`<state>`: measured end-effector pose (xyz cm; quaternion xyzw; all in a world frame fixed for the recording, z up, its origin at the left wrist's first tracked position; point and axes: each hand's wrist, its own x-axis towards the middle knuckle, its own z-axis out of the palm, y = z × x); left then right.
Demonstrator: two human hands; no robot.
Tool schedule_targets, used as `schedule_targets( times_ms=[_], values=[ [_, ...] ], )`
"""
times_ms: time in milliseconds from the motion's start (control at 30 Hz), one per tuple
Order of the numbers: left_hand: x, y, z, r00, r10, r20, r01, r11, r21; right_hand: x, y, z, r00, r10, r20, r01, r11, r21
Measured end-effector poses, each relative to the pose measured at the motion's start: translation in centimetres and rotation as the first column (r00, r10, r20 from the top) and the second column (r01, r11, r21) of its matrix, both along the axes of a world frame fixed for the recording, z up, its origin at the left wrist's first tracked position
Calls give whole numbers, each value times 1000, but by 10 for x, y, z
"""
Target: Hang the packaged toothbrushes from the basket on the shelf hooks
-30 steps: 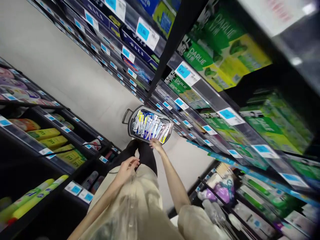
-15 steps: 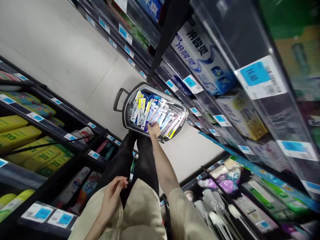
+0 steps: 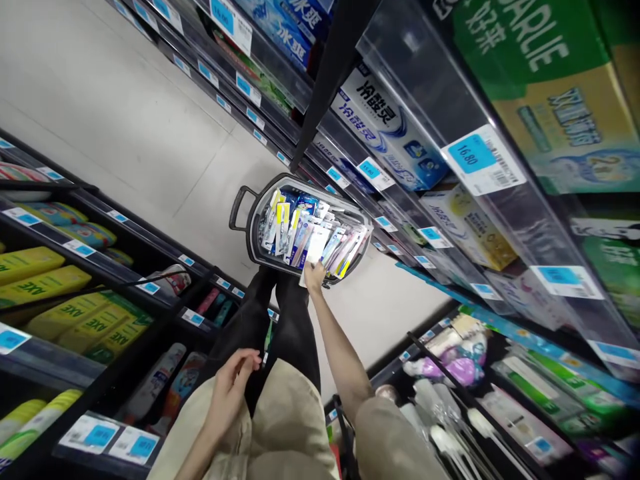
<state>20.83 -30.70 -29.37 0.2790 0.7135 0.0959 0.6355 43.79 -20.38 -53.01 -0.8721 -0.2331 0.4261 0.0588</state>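
Note:
Below me a grey and black shopping basket holds many toothbrush packs standing in a row, with yellow, blue and pink cards. At its near rim my right hand pinches the lower end of a white-faced toothbrush pack, lifted a little over the others. My left hand hovers in front of my lap, its fingers loosely curled and partly apart, with nothing visible in it. The basket's dark handle sticks out on the left.
Shelves of toothpaste boxes with price tags rise on the right. Yellow AXE packs fill shelves on the left. White brushes hang at lower right. A pale tiled floor runs between, and a dark post stands at the right-hand shelving.
My right hand has drawn the white-faced pack up from the row and shifted slightly toward me. My left hand stays about the same. The view has tilted slightly, showing more of the right-hand shelves.

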Motion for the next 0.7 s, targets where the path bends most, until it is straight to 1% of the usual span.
schedule_targets(
  times_ms=[33,67,100,133,167,200,233,267,333,367,433,500,533,600,667,700],
  values=[
    [-2,0,-1,1000,-23,-13,23,1000,8,-4,-8,6,995,-27,-91,31,999,43],
    [-4,-1,-3,998,-48,-30,48,999,24,-9,-16,14,975,-68,-211,86,993,79],
    [-5,-1,-4,996,-70,-48,72,996,49,-17,-25,23,931,-114,-347,159,982,102],
    [-6,-2,-6,994,-86,-66,92,993,80,-26,-35,35,867,-156,-474,233,967,107],
    [-6,-1,-7,992,-94,-83,103,988,113,-36,-44,50,798,-182,-574,288,952,99],
    [-6,-1,-7,991,-93,-96,106,984,143,-47,-52,68,748,-182,-638,308,947,91],
    [-4,1,-7,991,-85,-106,103,980,169,-59,-59,88,723,-158,-673,297,950,96],
    [-2,3,-5,991,-79,-105,98,977,189,-70,-65,110,722,-109,-683,257,959,119],
    [4,11,4,993,-90,-74,103,972,213,-89,-72,156,772,44,-634,111,973,204],
    [6,17,10,993,-110,-50,118,969,216,-96,-74,179,811,132,-570,22,967,256],
    [8,30,27,988,-157,-2,154,962,226,-105,-72,223,881,277,-384,-140,927,348],
    [7,46,45,984,-181,3,174,949,263,-104,-63,260,914,353,-202,-243,872,425],
    [5,54,54,983,-182,-7,176,939,295,-101,-56,278,916,376,-143,-275,844,460],
    [2,73,69,983,-183,-30,181,910,373,-89,-42,310,901,420,-110,-302,789,535],
    [1,93,83,985,-168,-28,162,872,462,-75,-28,338,880,446,-164,-269,751,604],
    [2,104,92,988,-156,-15,142,851,506,-69,-23,349,875,438,-204,-223,741,634]
  ],
)
